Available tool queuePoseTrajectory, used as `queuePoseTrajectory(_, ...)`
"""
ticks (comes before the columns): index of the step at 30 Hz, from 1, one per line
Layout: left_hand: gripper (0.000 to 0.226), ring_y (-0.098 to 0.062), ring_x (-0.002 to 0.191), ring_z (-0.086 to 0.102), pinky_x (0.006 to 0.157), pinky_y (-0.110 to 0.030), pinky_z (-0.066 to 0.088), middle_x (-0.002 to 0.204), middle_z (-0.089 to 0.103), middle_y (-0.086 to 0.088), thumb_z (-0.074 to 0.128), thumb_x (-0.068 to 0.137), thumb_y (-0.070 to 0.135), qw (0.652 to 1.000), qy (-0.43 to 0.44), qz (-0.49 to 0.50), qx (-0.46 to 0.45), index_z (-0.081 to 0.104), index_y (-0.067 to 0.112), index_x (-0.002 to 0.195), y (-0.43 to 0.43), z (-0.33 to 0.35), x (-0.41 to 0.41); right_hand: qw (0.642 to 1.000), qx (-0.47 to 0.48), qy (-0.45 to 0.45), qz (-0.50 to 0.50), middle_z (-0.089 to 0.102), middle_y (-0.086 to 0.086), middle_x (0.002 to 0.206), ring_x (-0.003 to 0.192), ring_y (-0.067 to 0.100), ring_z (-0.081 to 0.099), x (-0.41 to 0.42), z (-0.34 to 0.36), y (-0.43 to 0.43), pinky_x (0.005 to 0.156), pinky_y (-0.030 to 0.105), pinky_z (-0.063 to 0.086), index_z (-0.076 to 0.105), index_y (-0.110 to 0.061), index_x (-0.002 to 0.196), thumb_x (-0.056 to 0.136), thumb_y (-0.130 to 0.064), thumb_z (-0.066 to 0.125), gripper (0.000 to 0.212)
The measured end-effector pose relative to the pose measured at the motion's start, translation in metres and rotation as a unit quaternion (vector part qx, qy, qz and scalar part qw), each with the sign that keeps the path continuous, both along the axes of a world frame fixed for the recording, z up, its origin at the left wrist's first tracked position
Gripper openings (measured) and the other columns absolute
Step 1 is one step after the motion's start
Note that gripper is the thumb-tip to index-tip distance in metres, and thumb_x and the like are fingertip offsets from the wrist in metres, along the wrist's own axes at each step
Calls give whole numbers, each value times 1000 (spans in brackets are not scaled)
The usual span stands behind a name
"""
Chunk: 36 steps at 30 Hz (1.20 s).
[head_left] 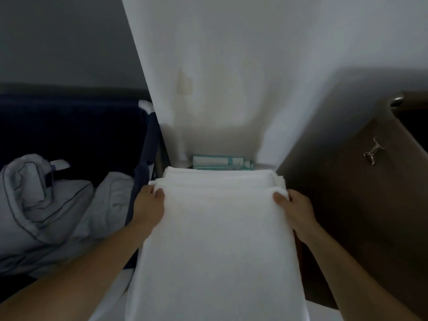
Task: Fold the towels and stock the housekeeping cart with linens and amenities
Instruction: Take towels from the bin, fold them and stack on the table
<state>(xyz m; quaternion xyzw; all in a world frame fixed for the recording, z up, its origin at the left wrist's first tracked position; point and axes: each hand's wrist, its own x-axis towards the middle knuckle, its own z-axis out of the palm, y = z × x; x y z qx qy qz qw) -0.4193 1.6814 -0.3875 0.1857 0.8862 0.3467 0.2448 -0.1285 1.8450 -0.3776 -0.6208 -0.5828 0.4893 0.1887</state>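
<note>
One white towel [217, 239], smooth, far edge layered

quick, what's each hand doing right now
Left hand: grips the white towel at its left edge.
Right hand: grips the same towel's right edge.

The white towel [217, 239] is seen to be of soft, matt cloth with a fine, slightly fuzzy nap, and the folded layers [217, 179] at its far end are of the same cloth. Just beyond the towel, teal boxes [222, 162] are made out as smooth card with a faint sheen. Farther beyond the towel, the wall [231, 66] is finished in matt paint and marked by a dull yellowish patch [184, 82]. Left of the towel, pale bedding [46, 205] of smooth woven cloth is edged with dark piping, and a matt navy cloth [69, 126] is seen. Right of the towel, a brown panel [347, 181] with a smooth, satin, wood-like finish is fitted with a shiny metal handle [374, 150].
</note>
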Motion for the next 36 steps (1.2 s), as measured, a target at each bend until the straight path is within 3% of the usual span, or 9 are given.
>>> queuePoseTrajectory(4, 23, -13, 71, 53, 61, -25, 39, 90, 58, -6, 45, 103, 22, 986, 157, -17, 49, 57, 5, 113, 4, 10, -16, 999, 48, 23, -6, 70, 17, 95, 85, 34, 67, -17, 15, 16, 79, 51, 56, 68, -7, 95, 94, -25, 65, 18)
queuePoseTrajectory(6, 26, -13, 66, 49, 58, -27, 36, 84, 57, -6, 47, 102, 24, 979, 195, -52, 13, 56, 3, 113, 8, 7, -31, 999, 41, 27, -21, 70, 19, 98, 83, 28, 65, -28, 12, 29, 80, 49, 56, 69, -7, 95, 93, -24, 66, 17)
queuePoseTrajectory(12, 31, -35, 91, 60, 81, -43, 51, 105, 65, -21, 52, 99, 25, 963, 217, -127, -100, 53, 1, 119, 12, -15, -43, 997, 62, -35, -34, 71, 10, 111, 96, 23, 65, -36, -17, 42, 92, 41, 54, 70, -8, 117, 89, -24, 71, 32)
queuePoseTrajectory(16, 68, -38, 130, 40, 107, -50, 35, 144, 41, -19, 64, 88, 26, 943, 254, -186, -106, 34, 4, 146, -2, -19, -21, 996, 58, -65, -24, 62, 8, 128, 112, 27, 60, -23, -18, 27, 98, 43, 49, 56, -11, 135, 89, -29, 70, 51)
queuePoseTrajectory(19, 83, -32, 149, 7, 120, -46, 10, 163, 5, -13, 54, 93, 38, 900, 286, -300, -135, 7, 11, 156, -28, -24, 1, 997, 33, -62, -23, 58, 9, 132, 113, 26, 58, -14, -15, 4, 96, 43, 49, 50, -11, 140, 89, -29, 70, 57)
queuePoseTrajectory(22, 79, -25, 150, -18, 122, -42, -6, 163, -19, -6, 36, 99, 46, 854, 303, -387, -173, -8, 14, 156, -53, -31, 19, 998, -1, -55, -10, 61, 5, 119, 99, 20, 58, -2, -12, -33, 85, 39, 49, 53, -11, 134, 88, -30, 71, 53)
queuePoseTrajectory(26, 71, -22, 150, -17, 123, -42, -5, 163, -17, -6, 21, 101, 49, 822, 256, -458, -221, -7, 14, 156, -88, -42, 36, 998, -43, -49, -11, 64, 7, 115, 99, 27, 64, 19, -16, -80, 90, 46, 54, 58, -10, 122, 83, -26, 77, 46)
queuePoseTrajectory(31, 71, -21, 150, -15, 120, -36, -12, 164, -16, -6, 20, 102, 49, 831, 257, -454, -195, -7, 12, 156, -136, -53, 49, 993, -86, -84, 8, 59, 0, 119, 104, 22, 58, 50, -19, -126, 87, 40, 47, 51, -16, 124, 72, -38, 85, 66)
queuePoseTrajectory(36, 72, -20, 150, -16, 119, -33, -13, 163, -17, -7, 23, 103, 47, 854, 224, -431, -188, -9, 10, 155, -157, -49, 61, 987, -109, -117, 22, 57, 3, 125, 114, 28, 54, 69, -18, -145, 102, 48, 44, 49, -14, 130, 70, -44, 86, 77)
